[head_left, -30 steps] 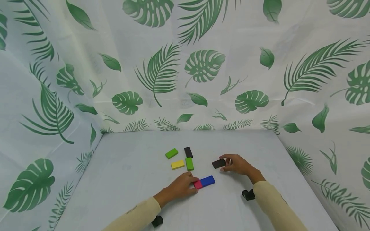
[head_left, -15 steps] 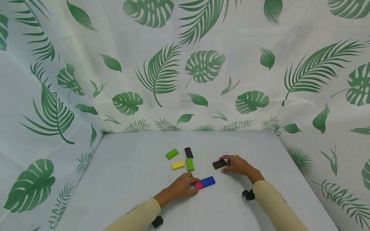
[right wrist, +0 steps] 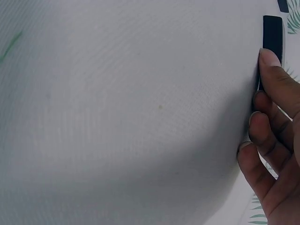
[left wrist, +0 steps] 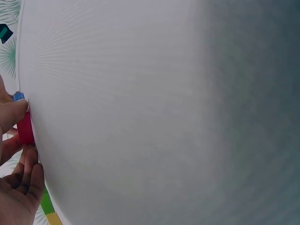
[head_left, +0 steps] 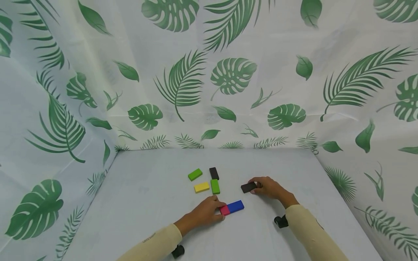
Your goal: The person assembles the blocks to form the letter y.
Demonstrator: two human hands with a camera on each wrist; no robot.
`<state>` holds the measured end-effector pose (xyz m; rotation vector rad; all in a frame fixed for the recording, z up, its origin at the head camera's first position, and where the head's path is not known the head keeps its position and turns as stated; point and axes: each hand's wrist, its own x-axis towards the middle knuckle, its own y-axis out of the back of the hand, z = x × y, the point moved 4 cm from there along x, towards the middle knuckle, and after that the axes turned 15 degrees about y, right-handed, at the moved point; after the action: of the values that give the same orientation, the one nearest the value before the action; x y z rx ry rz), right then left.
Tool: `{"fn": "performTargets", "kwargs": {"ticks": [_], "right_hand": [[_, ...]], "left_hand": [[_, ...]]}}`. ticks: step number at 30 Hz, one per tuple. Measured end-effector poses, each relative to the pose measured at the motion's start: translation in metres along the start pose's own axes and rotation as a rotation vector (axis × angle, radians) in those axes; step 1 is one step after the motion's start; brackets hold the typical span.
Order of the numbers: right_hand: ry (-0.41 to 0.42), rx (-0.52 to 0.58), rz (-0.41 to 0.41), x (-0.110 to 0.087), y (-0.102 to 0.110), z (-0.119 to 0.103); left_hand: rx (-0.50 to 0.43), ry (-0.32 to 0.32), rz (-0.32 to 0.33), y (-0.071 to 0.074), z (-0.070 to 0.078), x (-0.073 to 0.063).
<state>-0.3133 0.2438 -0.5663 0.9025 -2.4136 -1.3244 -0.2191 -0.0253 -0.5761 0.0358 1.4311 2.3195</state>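
Right hand (head_left: 269,187) pinches the black block (head_left: 247,187), long axis sideways, beyond the blue block (head_left: 236,206); left hand (head_left: 204,211), the abutting red block (head_left: 225,210).

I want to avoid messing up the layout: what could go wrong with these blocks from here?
The left hand pinches the red block, which appears to meet the blue block end to end; a nudge might skew the pair. The right hand grips a black block near one end, so it may swivel if lifted. The left hand also sits close to the nearer green block and might knock it.
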Motion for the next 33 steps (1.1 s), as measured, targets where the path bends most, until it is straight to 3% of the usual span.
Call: {"fn": "performTargets", "kwargs": {"ticks": [33], "right_hand": [[-0.024, -0.026, 0.04, -0.013, 0.002, -0.007]], "left_hand": [[0.018, 0.001, 0.003, 0.0, 0.002, -0.001]]}}
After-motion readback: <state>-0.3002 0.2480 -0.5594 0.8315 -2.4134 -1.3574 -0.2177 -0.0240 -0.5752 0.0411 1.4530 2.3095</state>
